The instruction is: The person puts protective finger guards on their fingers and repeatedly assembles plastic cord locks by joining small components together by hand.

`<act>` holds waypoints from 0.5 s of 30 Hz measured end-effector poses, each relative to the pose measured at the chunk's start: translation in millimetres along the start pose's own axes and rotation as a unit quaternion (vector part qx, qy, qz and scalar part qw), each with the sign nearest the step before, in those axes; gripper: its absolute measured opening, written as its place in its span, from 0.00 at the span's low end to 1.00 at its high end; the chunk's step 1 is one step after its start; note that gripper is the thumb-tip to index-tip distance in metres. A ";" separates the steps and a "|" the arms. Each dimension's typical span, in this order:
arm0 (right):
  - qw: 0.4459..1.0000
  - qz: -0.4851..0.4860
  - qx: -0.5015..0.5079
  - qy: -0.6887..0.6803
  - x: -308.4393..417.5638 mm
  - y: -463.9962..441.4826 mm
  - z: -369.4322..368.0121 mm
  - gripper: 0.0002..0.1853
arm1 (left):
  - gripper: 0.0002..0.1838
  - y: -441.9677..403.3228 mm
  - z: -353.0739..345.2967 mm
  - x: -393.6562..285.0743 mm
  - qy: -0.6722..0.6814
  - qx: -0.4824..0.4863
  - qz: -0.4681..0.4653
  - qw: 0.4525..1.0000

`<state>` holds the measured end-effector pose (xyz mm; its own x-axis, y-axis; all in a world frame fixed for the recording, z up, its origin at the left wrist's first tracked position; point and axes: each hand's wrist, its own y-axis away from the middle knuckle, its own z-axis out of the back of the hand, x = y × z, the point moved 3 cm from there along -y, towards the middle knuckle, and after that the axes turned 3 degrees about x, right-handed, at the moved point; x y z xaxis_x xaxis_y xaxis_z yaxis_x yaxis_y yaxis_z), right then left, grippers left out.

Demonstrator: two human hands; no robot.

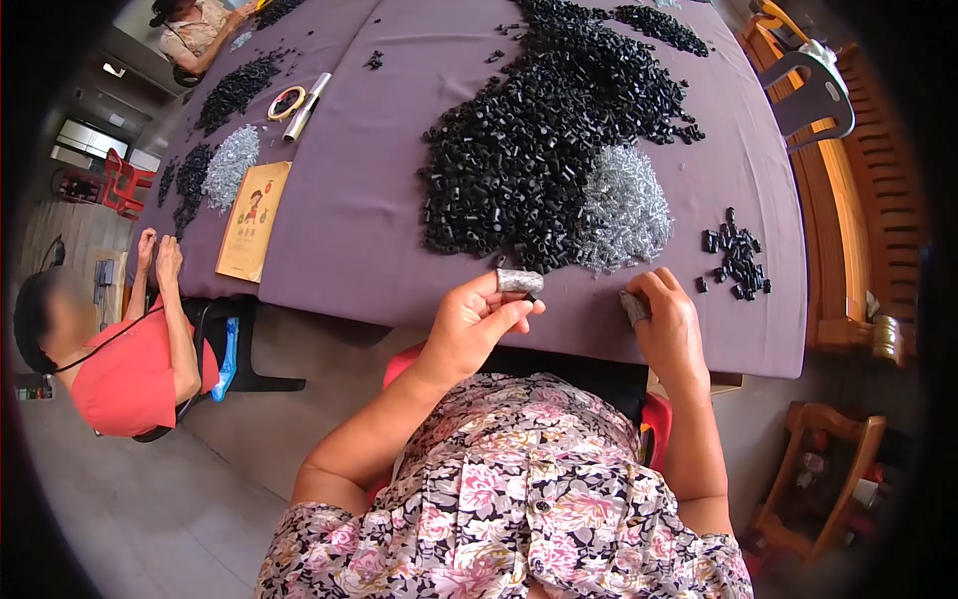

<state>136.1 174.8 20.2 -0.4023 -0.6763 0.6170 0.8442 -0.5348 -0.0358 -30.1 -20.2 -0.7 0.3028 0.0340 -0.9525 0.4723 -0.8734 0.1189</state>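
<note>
My left hand [477, 321] is at the table's near edge, its index finger wrapped in silver tape [514, 282]. Between that finger and the thumb it pinches a small black plastic piece [532, 297]. My right hand [671, 321] rests at the edge just below a heap of small clear plastic pieces [627, 215]. Its fingers are closed against a silver-taped thumb [634, 307], and whatever they may hold is hidden. Beyond my left hand spreads a large heap of short black cylindrical pieces [499, 180]. To the right lies a smaller group of black pieces [736, 260].
A purple cloth [349, 200] covers the table. On its left are a booklet [254, 222], a tape roll [286, 103], a silver roll [307, 107] and further heaps. One person in red [130, 369] sits at left, another [200, 35] farther back. A grey chair [818, 95] stands right.
</note>
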 end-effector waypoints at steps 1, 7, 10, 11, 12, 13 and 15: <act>1.000 -0.006 0.008 -0.007 1.6 0.7 2.7 0.17 | 0.14 -0.5 -0.7 1.9 -0.007 0.002 0.010 1.000; 0.998 -0.021 0.039 0.037 5.9 -0.4 11.5 0.17 | 0.13 -3.3 -11.5 12.8 -0.021 0.014 0.027 0.999; 0.999 -0.004 0.034 0.032 -0.3 -0.9 8.5 0.17 | 0.13 -3.5 -15.0 12.7 -0.018 0.016 0.029 0.999; 0.999 0.004 0.022 0.026 -0.6 0.4 7.7 0.16 | 0.12 -3.5 -14.6 14.3 -0.026 0.015 0.030 0.999; 1.000 0.012 0.010 0.020 -0.2 2.1 6.9 0.15 | 0.12 -3.0 -14.7 15.3 -0.033 0.015 0.032 0.999; 0.999 0.001 0.014 -0.046 0.0 4.3 5.4 0.14 | 0.12 -2.7 -15.5 15.5 -0.044 0.013 0.031 0.998; 0.984 -0.022 0.021 -0.177 3.2 11.1 2.7 0.12 | 0.11 -2.0 -19.3 15.5 -0.067 0.011 0.030 0.997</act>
<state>145.2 168.0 23.9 -0.2968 -0.4297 0.8528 0.8454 -0.5335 0.0255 -10.3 -8.5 -10.3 0.2164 -0.0832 -0.9728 0.4384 -0.8820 0.1730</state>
